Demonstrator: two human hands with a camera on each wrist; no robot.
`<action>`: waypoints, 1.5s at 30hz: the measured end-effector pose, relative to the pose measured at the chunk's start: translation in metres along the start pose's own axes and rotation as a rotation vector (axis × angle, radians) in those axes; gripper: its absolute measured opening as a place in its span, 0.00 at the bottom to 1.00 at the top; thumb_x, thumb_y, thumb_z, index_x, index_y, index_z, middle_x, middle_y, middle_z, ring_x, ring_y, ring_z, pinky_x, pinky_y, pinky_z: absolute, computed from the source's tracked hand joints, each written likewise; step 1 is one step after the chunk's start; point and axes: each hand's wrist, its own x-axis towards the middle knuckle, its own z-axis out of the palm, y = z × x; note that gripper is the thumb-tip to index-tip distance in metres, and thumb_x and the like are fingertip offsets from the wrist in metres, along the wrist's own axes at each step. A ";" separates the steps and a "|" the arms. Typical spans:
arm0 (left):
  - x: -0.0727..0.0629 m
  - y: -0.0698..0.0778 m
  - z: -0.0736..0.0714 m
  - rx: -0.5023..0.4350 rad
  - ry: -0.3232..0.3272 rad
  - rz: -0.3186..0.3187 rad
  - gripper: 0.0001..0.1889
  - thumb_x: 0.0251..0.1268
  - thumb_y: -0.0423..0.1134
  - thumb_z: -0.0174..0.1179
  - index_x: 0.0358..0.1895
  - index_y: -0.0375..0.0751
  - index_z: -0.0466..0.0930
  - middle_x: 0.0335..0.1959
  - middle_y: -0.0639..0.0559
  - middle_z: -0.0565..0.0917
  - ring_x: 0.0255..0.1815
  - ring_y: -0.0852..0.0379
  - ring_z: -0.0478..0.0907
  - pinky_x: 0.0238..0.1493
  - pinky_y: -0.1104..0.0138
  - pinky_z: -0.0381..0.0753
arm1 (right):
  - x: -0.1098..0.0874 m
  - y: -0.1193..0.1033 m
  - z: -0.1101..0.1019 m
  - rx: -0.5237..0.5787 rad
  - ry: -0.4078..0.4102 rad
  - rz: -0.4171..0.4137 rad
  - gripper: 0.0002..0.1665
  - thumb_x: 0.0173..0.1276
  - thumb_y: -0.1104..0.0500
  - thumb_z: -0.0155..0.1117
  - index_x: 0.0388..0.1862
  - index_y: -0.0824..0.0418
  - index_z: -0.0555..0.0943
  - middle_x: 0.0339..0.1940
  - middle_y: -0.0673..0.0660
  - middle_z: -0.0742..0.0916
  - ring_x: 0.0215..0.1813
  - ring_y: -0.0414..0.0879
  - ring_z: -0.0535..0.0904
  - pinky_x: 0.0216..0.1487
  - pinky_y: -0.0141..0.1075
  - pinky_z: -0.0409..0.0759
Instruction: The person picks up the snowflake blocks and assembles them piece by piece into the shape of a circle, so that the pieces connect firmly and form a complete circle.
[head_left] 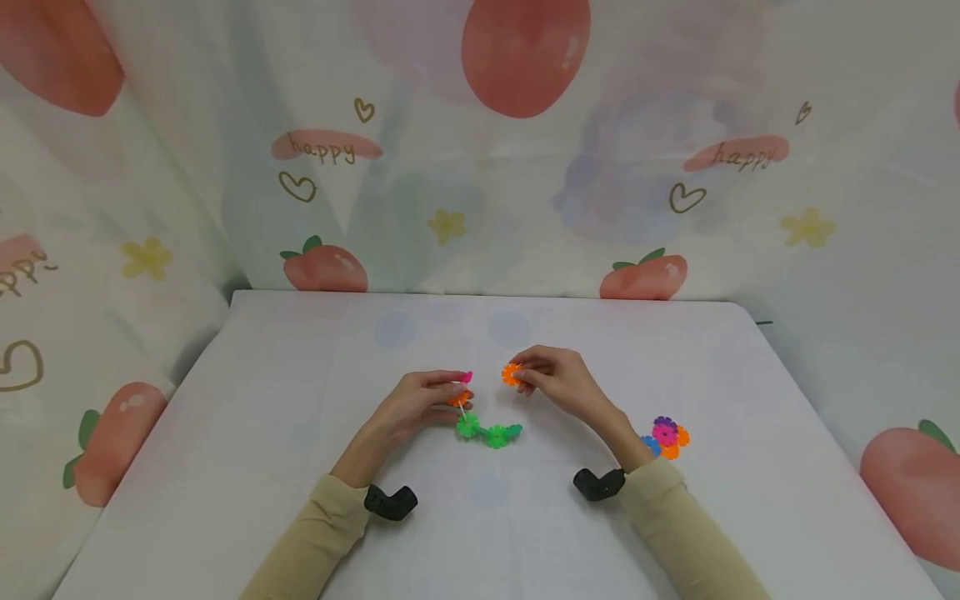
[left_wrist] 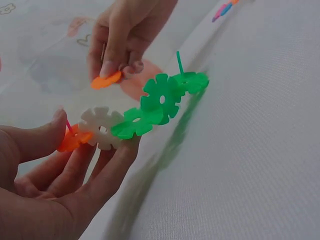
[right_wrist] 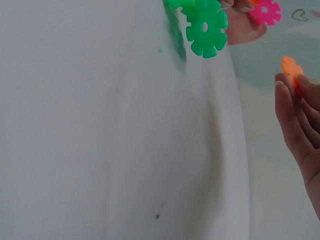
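Observation:
My left hand (head_left: pixel 412 406) pinches one end of a curved chain of interlocking snowflake discs. At the held end are a pink disc (right_wrist: pixel 268 12) and an orange disc (left_wrist: pixel 73 141), then a white disc (left_wrist: pixel 94 119) above the fingers. Several green discs (left_wrist: pixel 154 91) make up the far part of the chain, slotted together at angles. Between thumb and fingers, my right hand (head_left: pixel 561 382) holds a loose orange snowflake disc (head_left: pixel 508 372). That disc is apart from the chain, a short way to the right of the pink one in the head view.
A small pile of snowflake discs (head_left: pixel 665 432), in purple, pink, orange and blue, lies on the white table (head_left: pixel 300 350) beside the right forearm. Black wrist devices (head_left: pixel 392 503) sit on both sleeves. A printed cloth (head_left: pixel 450 183) hangs behind the table.

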 end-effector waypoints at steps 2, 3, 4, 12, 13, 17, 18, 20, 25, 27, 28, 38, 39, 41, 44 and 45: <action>0.000 0.000 0.000 0.003 -0.004 0.000 0.23 0.75 0.37 0.62 0.68 0.32 0.76 0.56 0.37 0.86 0.49 0.50 0.89 0.54 0.59 0.88 | 0.004 -0.004 0.005 0.002 0.001 0.001 0.10 0.71 0.65 0.69 0.50 0.65 0.86 0.37 0.60 0.91 0.31 0.47 0.86 0.42 0.52 0.89; 0.001 0.000 0.000 0.002 -0.005 0.001 0.23 0.75 0.37 0.62 0.68 0.32 0.76 0.56 0.36 0.86 0.49 0.50 0.89 0.54 0.59 0.88 | 0.006 -0.005 0.008 0.004 0.000 -0.001 0.10 0.71 0.66 0.68 0.50 0.65 0.85 0.37 0.61 0.91 0.31 0.47 0.86 0.42 0.53 0.89; 0.001 0.000 0.000 0.003 -0.007 0.003 0.23 0.75 0.37 0.62 0.68 0.32 0.76 0.56 0.36 0.86 0.49 0.49 0.89 0.53 0.59 0.88 | 0.008 -0.007 0.010 0.006 -0.002 -0.004 0.10 0.72 0.66 0.68 0.50 0.65 0.85 0.38 0.61 0.91 0.31 0.47 0.86 0.42 0.54 0.88; 0.000 0.000 -0.001 0.005 -0.002 0.014 0.22 0.75 0.36 0.62 0.67 0.31 0.78 0.52 0.38 0.88 0.46 0.51 0.89 0.51 0.58 0.89 | 0.022 -0.016 0.025 0.014 -0.027 -0.068 0.10 0.73 0.66 0.66 0.52 0.63 0.86 0.37 0.59 0.91 0.31 0.46 0.86 0.44 0.55 0.88; 0.000 0.001 0.000 0.007 -0.002 0.016 0.22 0.75 0.36 0.62 0.66 0.30 0.78 0.51 0.38 0.88 0.45 0.52 0.89 0.51 0.58 0.89 | 0.024 -0.016 0.027 0.013 -0.029 -0.073 0.10 0.73 0.65 0.66 0.51 0.63 0.86 0.37 0.58 0.90 0.31 0.46 0.85 0.43 0.55 0.88; 0.001 0.000 0.002 0.026 0.017 0.019 0.20 0.75 0.35 0.61 0.65 0.30 0.79 0.51 0.37 0.89 0.43 0.53 0.90 0.50 0.59 0.89 | 0.028 -0.018 0.031 -0.016 -0.036 -0.083 0.10 0.72 0.66 0.68 0.51 0.63 0.88 0.37 0.56 0.90 0.31 0.44 0.84 0.42 0.51 0.89; 0.001 0.000 0.003 0.036 0.028 0.022 0.20 0.75 0.35 0.61 0.65 0.29 0.79 0.50 0.37 0.89 0.42 0.53 0.90 0.49 0.59 0.89 | 0.029 -0.019 0.032 -0.026 -0.038 -0.086 0.10 0.71 0.66 0.68 0.50 0.63 0.88 0.38 0.56 0.90 0.31 0.43 0.84 0.41 0.47 0.89; 0.001 -0.002 0.004 0.050 0.055 0.024 0.20 0.75 0.34 0.61 0.64 0.28 0.79 0.50 0.35 0.89 0.39 0.54 0.90 0.46 0.60 0.90 | 0.030 -0.020 0.034 -0.048 -0.046 -0.104 0.11 0.70 0.66 0.69 0.50 0.63 0.89 0.39 0.56 0.91 0.31 0.42 0.84 0.40 0.39 0.89; 0.002 -0.004 0.008 0.045 0.111 0.041 0.20 0.73 0.32 0.62 0.64 0.28 0.79 0.50 0.36 0.88 0.35 0.57 0.88 0.45 0.61 0.90 | 0.034 -0.023 0.037 -0.078 -0.048 -0.163 0.12 0.69 0.67 0.71 0.50 0.64 0.89 0.40 0.57 0.92 0.30 0.42 0.83 0.38 0.32 0.87; 0.004 -0.003 0.008 0.019 0.113 0.050 0.20 0.74 0.33 0.62 0.65 0.28 0.78 0.49 0.40 0.87 0.37 0.57 0.87 0.48 0.59 0.90 | 0.035 -0.024 0.036 -0.065 -0.037 -0.162 0.13 0.69 0.66 0.70 0.52 0.63 0.89 0.39 0.57 0.92 0.31 0.43 0.84 0.38 0.36 0.88; 0.004 -0.002 0.008 0.005 0.113 0.056 0.21 0.74 0.33 0.62 0.65 0.28 0.78 0.48 0.42 0.87 0.38 0.57 0.87 0.50 0.58 0.89 | 0.036 -0.023 0.035 -0.060 -0.032 -0.158 0.15 0.70 0.66 0.70 0.54 0.63 0.88 0.39 0.57 0.92 0.31 0.43 0.85 0.39 0.39 0.88; 0.003 -0.003 -0.001 0.061 0.097 0.046 0.25 0.75 0.37 0.60 0.72 0.36 0.70 0.51 0.42 0.88 0.48 0.55 0.88 0.57 0.64 0.85 | 0.014 -0.011 0.006 -0.123 0.042 -0.111 0.16 0.74 0.61 0.67 0.58 0.61 0.86 0.44 0.63 0.91 0.39 0.56 0.87 0.40 0.32 0.85; 0.002 -0.003 -0.002 0.053 0.096 0.047 0.26 0.76 0.37 0.60 0.72 0.35 0.70 0.52 0.41 0.88 0.49 0.55 0.88 0.57 0.63 0.85 | 0.009 -0.009 0.002 -0.125 0.043 -0.105 0.15 0.74 0.61 0.68 0.57 0.62 0.86 0.45 0.62 0.91 0.39 0.57 0.87 0.41 0.32 0.85; 0.001 -0.004 -0.003 0.032 0.102 0.052 0.25 0.76 0.37 0.60 0.71 0.33 0.71 0.53 0.40 0.88 0.49 0.55 0.88 0.57 0.63 0.86 | -0.001 -0.003 -0.005 -0.138 0.039 -0.100 0.14 0.73 0.62 0.67 0.55 0.63 0.86 0.45 0.61 0.91 0.40 0.56 0.87 0.41 0.33 0.85; 0.001 -0.003 -0.003 0.010 0.110 0.049 0.22 0.73 0.37 0.63 0.65 0.31 0.77 0.53 0.41 0.88 0.49 0.56 0.87 0.56 0.65 0.85 | -0.016 0.005 -0.019 -0.161 0.034 -0.087 0.13 0.74 0.63 0.67 0.54 0.63 0.87 0.46 0.59 0.92 0.41 0.54 0.88 0.43 0.33 0.86; 0.001 -0.002 -0.003 0.006 0.114 0.046 0.21 0.73 0.37 0.64 0.63 0.30 0.78 0.52 0.41 0.88 0.49 0.56 0.86 0.56 0.66 0.85 | -0.021 0.006 -0.023 -0.168 0.033 -0.079 0.13 0.74 0.63 0.66 0.54 0.63 0.87 0.46 0.58 0.92 0.42 0.54 0.89 0.44 0.32 0.86</action>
